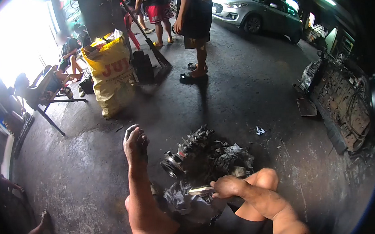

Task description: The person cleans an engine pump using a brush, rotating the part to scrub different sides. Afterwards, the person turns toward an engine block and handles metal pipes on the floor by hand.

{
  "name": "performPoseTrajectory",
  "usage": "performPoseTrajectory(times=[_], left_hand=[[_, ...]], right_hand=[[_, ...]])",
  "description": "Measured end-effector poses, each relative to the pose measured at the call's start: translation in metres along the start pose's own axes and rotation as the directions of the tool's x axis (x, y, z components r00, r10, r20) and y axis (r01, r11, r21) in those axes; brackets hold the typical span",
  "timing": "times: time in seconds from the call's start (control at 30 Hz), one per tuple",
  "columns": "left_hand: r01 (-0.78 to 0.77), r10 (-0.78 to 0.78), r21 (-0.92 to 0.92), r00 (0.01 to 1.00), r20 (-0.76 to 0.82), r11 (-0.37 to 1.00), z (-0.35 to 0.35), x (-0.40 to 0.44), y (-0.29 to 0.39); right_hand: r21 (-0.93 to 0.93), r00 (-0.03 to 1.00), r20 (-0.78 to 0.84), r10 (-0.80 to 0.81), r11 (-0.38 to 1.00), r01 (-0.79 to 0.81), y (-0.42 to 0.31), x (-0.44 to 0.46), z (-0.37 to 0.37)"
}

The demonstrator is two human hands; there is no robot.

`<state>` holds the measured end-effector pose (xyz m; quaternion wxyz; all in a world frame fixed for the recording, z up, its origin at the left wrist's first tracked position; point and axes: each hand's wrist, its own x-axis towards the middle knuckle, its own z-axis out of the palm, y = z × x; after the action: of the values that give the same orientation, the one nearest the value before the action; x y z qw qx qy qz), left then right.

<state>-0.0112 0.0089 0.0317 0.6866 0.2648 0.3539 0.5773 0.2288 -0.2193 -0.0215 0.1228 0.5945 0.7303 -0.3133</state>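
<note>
Cylinder head point(193, 145) is seen at the frame's lower centre; below it, a flat pale-edged piece point(200, 191) is clasped by the right hand point(227, 186). Left hand point(136, 143) is extended centre-left, its grip unclear.

The left hand point(136, 146) is stretched forward; the right hand point(228, 186) angles inward, fingers point(217, 185) clasped.

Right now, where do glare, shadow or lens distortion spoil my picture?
Head view: the opening at upper left is blown out to white; head view: the dark part near the hands sits in dim light, its finer detail hard to read; head view: wide-lens curvature bends the edges, and the corners go black.
</note>
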Motion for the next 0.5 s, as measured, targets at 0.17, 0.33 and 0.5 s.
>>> performPoseTrajectory(times=[0.17,0.33,0.5], left_hand=[[-0.004,0.004,0.023,1.0,0.02,1.0,0.002,0.001,-0.003],[-0.073,0.069,0.085,0.996,0.047,0.994,0.0,0.005,-0.009],[-0.112,0.099,0.114,0.988,0.118,0.987,0.007,0.0,-0.011]], right_hand=[[-0.008,1.0,-0.017,-0.003,1.0,0.003,0.005,0.002,0.005],[-0.017,0.998,0.051,0.03,0.999,-0.029,-0.003,0.001,-0.005],[-0.054,0.999,0.021,0.031,0.998,-0.03,-0.002,0.001,-0.003]])
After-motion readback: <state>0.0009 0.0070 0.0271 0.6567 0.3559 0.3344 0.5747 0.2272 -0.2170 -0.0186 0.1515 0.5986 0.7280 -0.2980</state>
